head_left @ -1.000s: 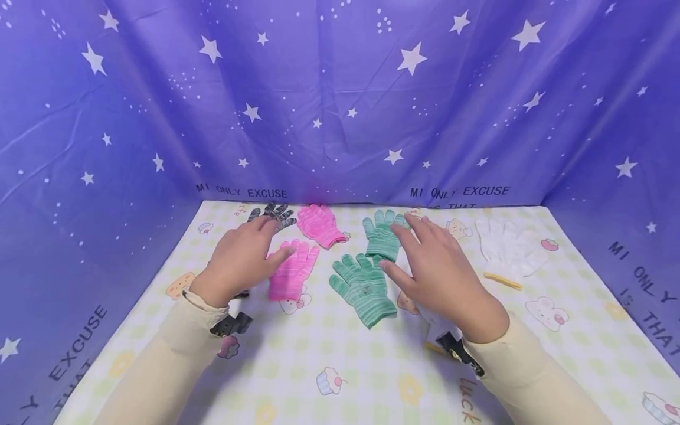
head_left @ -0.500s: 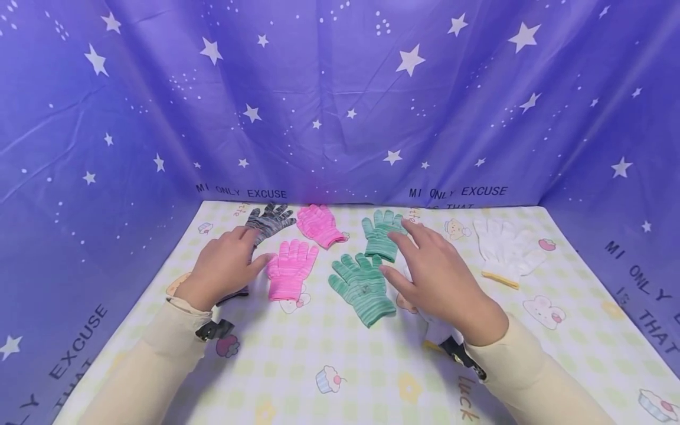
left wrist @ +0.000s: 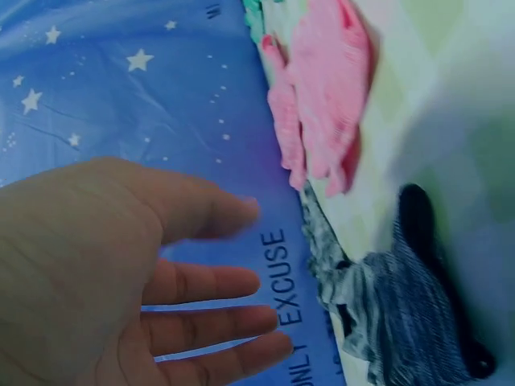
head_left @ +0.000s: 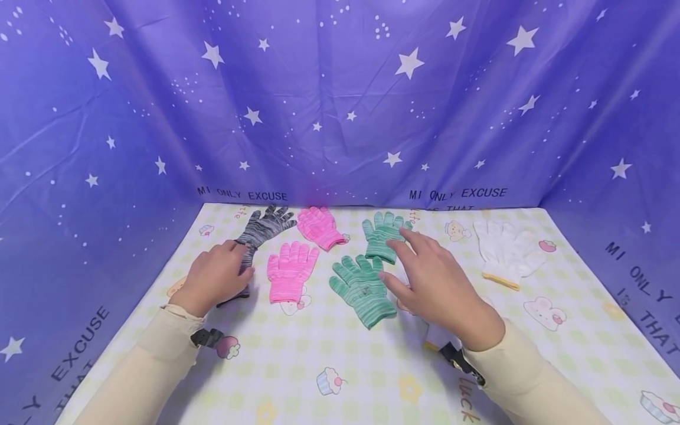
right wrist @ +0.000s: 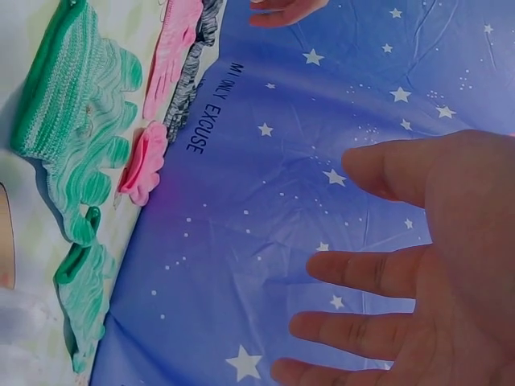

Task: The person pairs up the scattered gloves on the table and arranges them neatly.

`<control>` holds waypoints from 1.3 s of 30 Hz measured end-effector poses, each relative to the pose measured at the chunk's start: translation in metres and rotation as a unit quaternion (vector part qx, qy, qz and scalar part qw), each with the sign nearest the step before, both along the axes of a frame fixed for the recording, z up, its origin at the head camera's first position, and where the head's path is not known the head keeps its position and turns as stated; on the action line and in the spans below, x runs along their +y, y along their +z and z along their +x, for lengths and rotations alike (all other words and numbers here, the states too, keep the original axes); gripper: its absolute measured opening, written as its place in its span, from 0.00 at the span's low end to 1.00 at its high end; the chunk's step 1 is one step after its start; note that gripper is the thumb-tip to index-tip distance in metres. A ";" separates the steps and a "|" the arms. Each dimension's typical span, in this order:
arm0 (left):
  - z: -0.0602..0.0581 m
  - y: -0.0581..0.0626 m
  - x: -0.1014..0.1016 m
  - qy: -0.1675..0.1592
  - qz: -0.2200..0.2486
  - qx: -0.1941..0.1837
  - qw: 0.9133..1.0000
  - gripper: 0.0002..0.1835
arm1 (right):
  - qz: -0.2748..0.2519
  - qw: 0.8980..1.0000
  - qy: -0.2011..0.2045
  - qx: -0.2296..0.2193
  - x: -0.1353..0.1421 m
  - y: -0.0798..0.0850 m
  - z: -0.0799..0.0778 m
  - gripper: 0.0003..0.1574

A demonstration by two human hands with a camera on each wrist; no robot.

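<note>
My left hand (head_left: 215,277) hovers over a grey-black knit glove (head_left: 241,292), hiding much of it. A second grey-black glove (head_left: 268,226) lies just beyond. In the left wrist view the fingers are extended and hold nothing. Two pink gloves (head_left: 291,271) (head_left: 317,227) lie to the right of that hand. My right hand (head_left: 443,283) is held above the table beside two green gloves (head_left: 363,290) (head_left: 383,236), with its fingers spread and holding nothing in the right wrist view. Beneath it, a white glove with a yellow cuff (head_left: 435,336) is mostly hidden.
Farther right lies another white glove (head_left: 507,251) with a yellow cuff edge. A pale checked cloth (head_left: 297,366) with printed cakes and rabbits covers the table. Purple star-patterned curtains (head_left: 329,147) rise at its back and both sides.
My left hand has moved left and back toward me, uncovering more of the grey-black gloves. The right hand has barely moved, and the gloves lie as before.
</note>
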State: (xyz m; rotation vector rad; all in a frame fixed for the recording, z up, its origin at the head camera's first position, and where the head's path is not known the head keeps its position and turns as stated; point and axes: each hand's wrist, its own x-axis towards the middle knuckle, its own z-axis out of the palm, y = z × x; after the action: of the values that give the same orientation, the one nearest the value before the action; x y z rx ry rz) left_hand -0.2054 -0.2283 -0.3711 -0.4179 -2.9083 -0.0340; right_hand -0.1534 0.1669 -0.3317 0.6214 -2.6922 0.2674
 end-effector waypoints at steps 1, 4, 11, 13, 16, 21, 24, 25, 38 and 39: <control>0.000 -0.002 -0.002 -0.001 -0.006 0.002 1.000 0.21 | 0.000 1.000 0.000 0.000 0.000 0.000 0.000 0.37; -0.002 -0.005 -0.006 -0.001 -0.023 0.002 1.000 0.18 | -0.002 1.000 0.001 0.000 -0.002 -0.002 0.000 0.36; -0.003 -0.010 -0.016 -0.003 -0.028 -0.012 1.000 0.15 | 0.003 1.000 0.029 0.003 -0.009 -0.010 -0.003 0.35; -0.004 -0.012 -0.018 -0.003 -0.029 -0.014 0.999 0.14 | 0.009 0.999 0.039 0.001 -0.012 -0.013 -0.004 0.35; -0.005 -0.013 -0.020 -0.005 -0.028 -0.013 1.000 0.12 | 0.018 0.999 0.049 -0.002 -0.018 -0.018 -0.006 0.35; -0.005 -0.015 -0.022 -0.001 -0.026 -0.015 1.000 0.11 | 0.019 0.997 0.071 0.004 -0.028 -0.027 -0.010 0.33; -0.007 -0.018 -0.023 0.003 -0.025 -0.021 0.999 0.09 | 0.019 0.997 0.079 0.007 -0.034 -0.032 -0.011 0.32; -0.008 -0.019 -0.024 0.004 -0.025 -0.023 0.999 0.08 | 0.018 0.997 0.081 0.006 -0.036 -0.033 -0.011 0.32; -0.012 -0.030 -0.030 -0.002 -0.026 -0.022 0.999 0.05 | 0.023 0.994 0.108 -0.002 -0.055 -0.048 -0.006 0.31; -0.012 -0.031 -0.030 -0.002 -0.028 -0.021 0.999 0.05 | 0.022 0.994 0.108 -0.006 -0.056 -0.049 -0.005 0.32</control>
State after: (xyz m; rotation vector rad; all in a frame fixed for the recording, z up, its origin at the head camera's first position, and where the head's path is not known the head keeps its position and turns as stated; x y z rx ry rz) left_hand -0.2178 -0.2585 -0.4024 -0.4367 -2.9549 0.0382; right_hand -0.1589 0.1109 -0.3807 0.9303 -2.6494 0.2685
